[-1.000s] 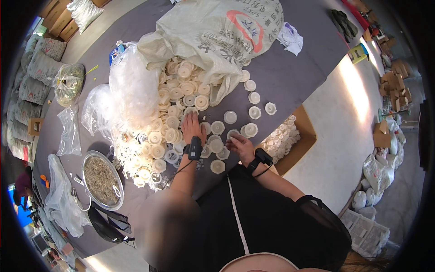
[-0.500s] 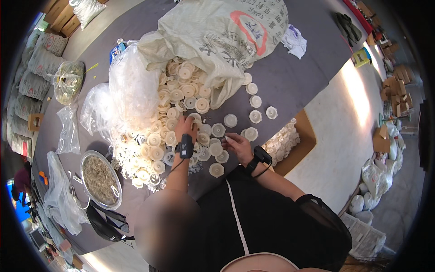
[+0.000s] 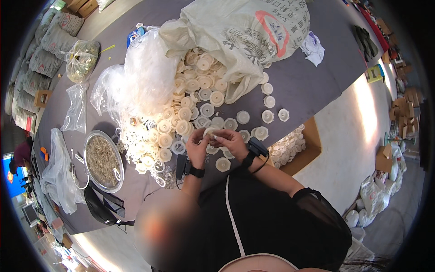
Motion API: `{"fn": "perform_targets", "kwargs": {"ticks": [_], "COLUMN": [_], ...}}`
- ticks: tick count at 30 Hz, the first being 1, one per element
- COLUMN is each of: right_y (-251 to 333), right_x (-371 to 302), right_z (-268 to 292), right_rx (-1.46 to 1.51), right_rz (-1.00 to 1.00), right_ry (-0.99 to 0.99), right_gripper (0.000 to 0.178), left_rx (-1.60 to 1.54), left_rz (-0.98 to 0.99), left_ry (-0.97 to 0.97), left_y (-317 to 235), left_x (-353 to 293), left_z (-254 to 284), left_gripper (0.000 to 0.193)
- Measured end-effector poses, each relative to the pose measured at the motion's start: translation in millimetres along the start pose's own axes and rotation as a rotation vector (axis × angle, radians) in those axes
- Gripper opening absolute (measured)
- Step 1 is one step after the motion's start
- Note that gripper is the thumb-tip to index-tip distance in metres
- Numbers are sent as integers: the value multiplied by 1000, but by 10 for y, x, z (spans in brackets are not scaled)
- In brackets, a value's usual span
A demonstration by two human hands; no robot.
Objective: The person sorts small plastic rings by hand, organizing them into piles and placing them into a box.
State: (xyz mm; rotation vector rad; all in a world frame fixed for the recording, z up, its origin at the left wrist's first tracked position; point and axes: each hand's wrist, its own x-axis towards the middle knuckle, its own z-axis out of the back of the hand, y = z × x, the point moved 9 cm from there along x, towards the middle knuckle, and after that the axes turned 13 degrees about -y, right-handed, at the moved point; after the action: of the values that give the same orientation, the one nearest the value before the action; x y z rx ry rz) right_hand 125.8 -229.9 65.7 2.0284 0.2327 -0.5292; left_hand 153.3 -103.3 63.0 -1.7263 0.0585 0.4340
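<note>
Close in front of me, my left hand (image 3: 197, 146) grips a round cream-white plastic cap (image 3: 210, 130) by its edge. My right hand (image 3: 232, 141) meets it from the other side, its fingers pinching a small white piece (image 3: 215, 135) against the cap; the piece's kind is too small to tell. Beyond and left of my hands lies a heap of similar caps (image 3: 183, 113), spilling from a woven sack (image 3: 244, 41). A single cap (image 3: 223, 164) sits on the grey cloth just below my right hand.
Left of the heap are clear plastic bags (image 3: 149, 68) and a round metal tray (image 3: 121, 170) of small brownish bits. A black pouch (image 3: 97, 206) lies nearer me. At right, beside the table edge, stands a cardboard box (image 3: 310, 152) filled with caps.
My left hand has come back from the heap with a cap. My right hand has moved left to meet it, and the whole view has shifted slightly.
</note>
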Motion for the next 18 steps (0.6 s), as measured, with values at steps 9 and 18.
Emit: {"fn": "perform_targets", "kwargs": {"ticks": [9,18], "right_y": [-103,-265], "right_x": [-143,-255], "right_z": [-203,-451], "right_rx": [-58,-42], "right_rz": [-52,-53], "right_ry": [25,33], "right_gripper": [25,26], "left_rx": [64,78], "left_rz": [-82,-20], "left_ry": [-27,6], "left_y": [-40,-137], "left_x": [-38,-135], "left_z": [271,476], "left_gripper": [24,22]}}
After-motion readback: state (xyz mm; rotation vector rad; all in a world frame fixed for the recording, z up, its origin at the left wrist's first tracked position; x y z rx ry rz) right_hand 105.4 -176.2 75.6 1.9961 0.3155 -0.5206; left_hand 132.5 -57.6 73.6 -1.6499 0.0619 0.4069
